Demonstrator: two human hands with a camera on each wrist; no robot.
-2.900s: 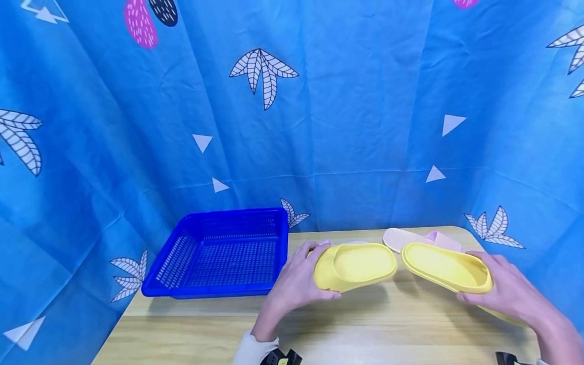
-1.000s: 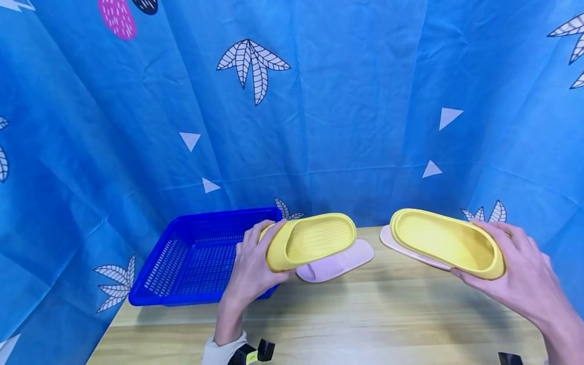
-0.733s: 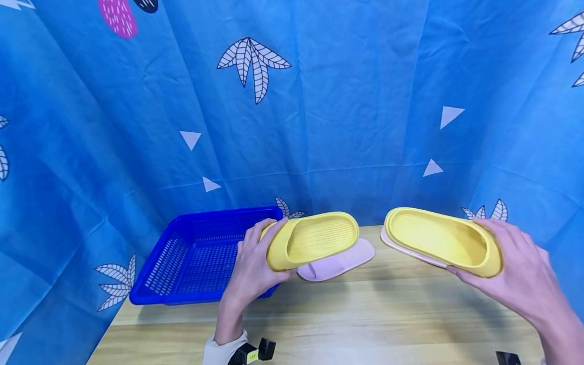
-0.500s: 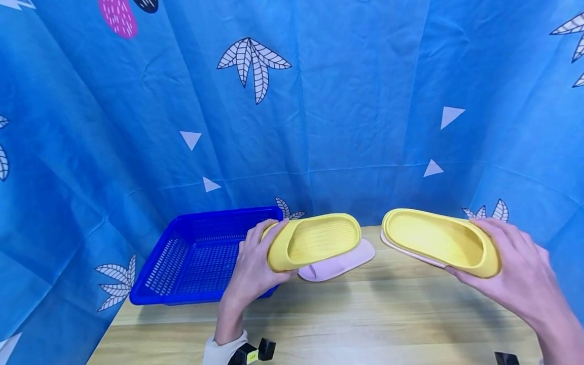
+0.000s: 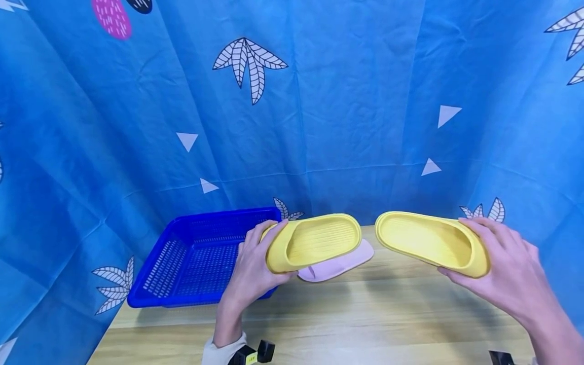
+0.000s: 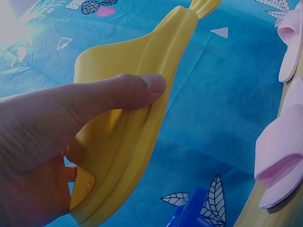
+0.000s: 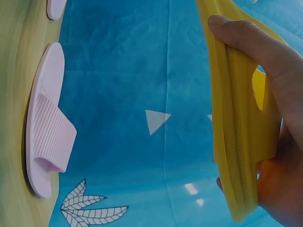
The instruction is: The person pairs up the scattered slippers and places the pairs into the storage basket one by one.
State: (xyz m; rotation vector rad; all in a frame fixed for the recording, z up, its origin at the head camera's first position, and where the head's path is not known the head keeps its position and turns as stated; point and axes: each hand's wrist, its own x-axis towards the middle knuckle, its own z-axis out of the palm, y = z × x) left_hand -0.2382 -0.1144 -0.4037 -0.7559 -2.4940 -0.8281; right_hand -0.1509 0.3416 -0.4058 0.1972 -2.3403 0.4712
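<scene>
Each hand holds a yellow slipper by its closed front, heel ends facing each other and a small gap between them. My left hand grips the left yellow slipper, with the thumb pressed along the side of its sole. My right hand grips the right yellow slipper the same way. Both slippers are raised over the table, insoles turned towards the head camera. Below the left one, a pink slipper lies partly covered. The other pink slipper shows in the right wrist view but is hidden in the head view.
At the left of the wooden table stands a blue perforated plastic basket, just beside my left hand. A blue curtain with leaf and triangle prints hangs behind the table and at both sides.
Since the earliest frame, both yellow slippers have been lifted, the left one shifting left. Over the last second my right hand has brought its slipper leftward, covering the right pink slipper; my left hand barely moves.
</scene>
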